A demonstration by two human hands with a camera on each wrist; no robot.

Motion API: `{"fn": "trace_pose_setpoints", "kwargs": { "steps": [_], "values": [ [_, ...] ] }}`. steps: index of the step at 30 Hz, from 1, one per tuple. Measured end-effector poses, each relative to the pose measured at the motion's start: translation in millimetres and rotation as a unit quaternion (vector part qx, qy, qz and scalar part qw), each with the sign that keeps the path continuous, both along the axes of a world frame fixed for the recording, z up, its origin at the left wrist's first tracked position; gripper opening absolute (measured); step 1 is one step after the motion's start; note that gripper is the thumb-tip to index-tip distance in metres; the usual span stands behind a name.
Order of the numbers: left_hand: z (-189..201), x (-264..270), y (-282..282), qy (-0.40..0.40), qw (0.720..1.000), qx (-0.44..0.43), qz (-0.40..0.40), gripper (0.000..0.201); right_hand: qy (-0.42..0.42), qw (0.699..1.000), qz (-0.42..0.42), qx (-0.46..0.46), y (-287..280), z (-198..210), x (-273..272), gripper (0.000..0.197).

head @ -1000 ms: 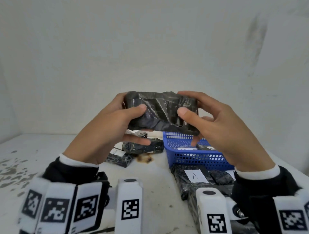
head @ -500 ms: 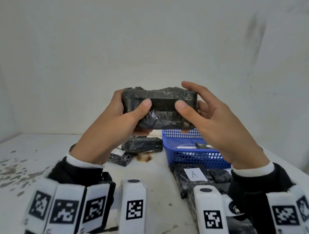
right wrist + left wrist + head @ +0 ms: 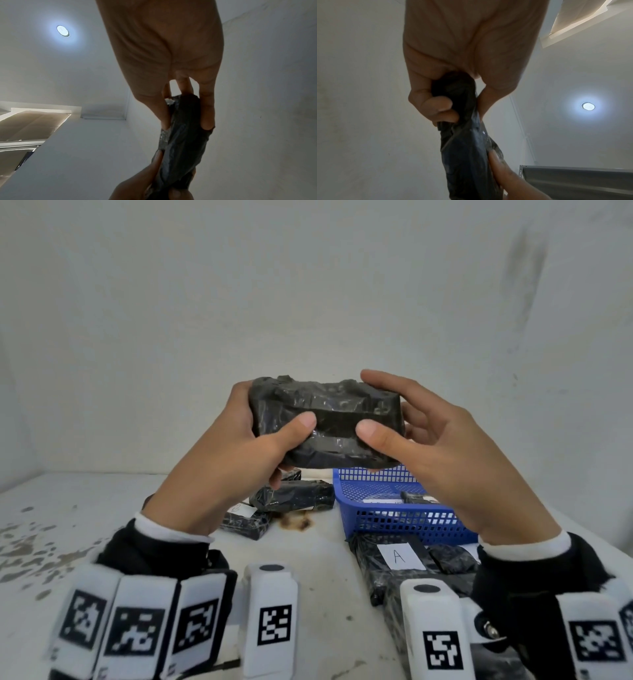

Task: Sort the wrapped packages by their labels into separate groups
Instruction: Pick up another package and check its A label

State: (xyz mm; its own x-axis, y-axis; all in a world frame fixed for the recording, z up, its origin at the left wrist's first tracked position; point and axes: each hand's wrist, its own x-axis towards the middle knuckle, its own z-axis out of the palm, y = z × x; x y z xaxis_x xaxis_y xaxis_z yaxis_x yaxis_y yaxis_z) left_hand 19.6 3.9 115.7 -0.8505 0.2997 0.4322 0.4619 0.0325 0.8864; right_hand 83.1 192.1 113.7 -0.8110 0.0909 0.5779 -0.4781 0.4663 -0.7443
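Gripping a black wrapped package (image 3: 325, 422) at chest height, the left hand (image 3: 219, 470) and right hand (image 3: 445, 460) curl thumbs and fingers around its ends; no label faces us. Below the right fingers a package's label (image 3: 399, 556) reads "A"; another, below the left fingers, perhaps "B".

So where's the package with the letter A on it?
In the head view the A package lies on the white table, right of centre, just in front of the blue basket and below the right hand.

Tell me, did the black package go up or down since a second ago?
Yes, up. The black package, held by both hands, now sits higher above the blue basket.
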Motion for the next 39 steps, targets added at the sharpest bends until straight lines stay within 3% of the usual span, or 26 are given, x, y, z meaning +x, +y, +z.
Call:
{"fn": "trace_pose_setpoints", "kwargs": {
  "steps": [7, 10, 12, 15, 22, 25, 30, 35, 39],
  "values": [
    [0.7, -0.8, 0.5, -0.021, 0.999, -0.027, 0.017, 0.049, 0.006, 1.0, -0.023, -0.009, -5.2, 2.8, 1.3, 0.033],
    [2.0, -0.6, 0.2, -0.036, 0.999, -0.014, 0.014, 0.033, 0.023, 0.999, -0.031, -0.032, -4.0, 3.6, 2.6, 0.026],
    [3.5, 0.8, 0.7, -0.044, 0.999, 0.004, 0.002, 0.021, 0.024, 0.998, -0.031, -0.039, -1.9, 2.9, 0.1, 0.034],
    [5.3, 3.0, 2.3, -0.047, 0.997, 0.048, -0.037, 0.022, 0.012, 0.997, -0.031, -0.071, 2.8, 1.5, -3.9, 0.053],
    [5.2, 1.1, 3.5, -0.052, 0.99, 0.104, -0.074, 0.031, -0.008, 0.997, -0.044, -0.057, 3.8, 4.1, 0.7, 0.027],
    [3.6, -0.3, 3.3, -0.053, 0.996, 0.062, -0.041, 0.039, -0.002, 0.998, -0.033, -0.062, 2.4, 3.5, -0.2, 0.02],
    [5.9, 6.0, 3.9, -0.054, 0.997, 0.04, -0.044, 0.03, 0.005, 0.996, -0.03, -0.079, 1.8, 2.9, -1.4, 0.013],
    [3.5, 6.7, 2.9, -0.025, 0.998, 0.018, -0.056, 0.016, 0.017, 0.996, -0.04, -0.077, -1.9, 2.7, -1.4, 0.018],
    [2.7, 7.1, 3.3, -0.018, 0.998, 0.019, -0.056, 0.029, 0.015, 0.998, -0.035, -0.057, -4.6, 3.3, 0.9, 0.029]
  ]
}}
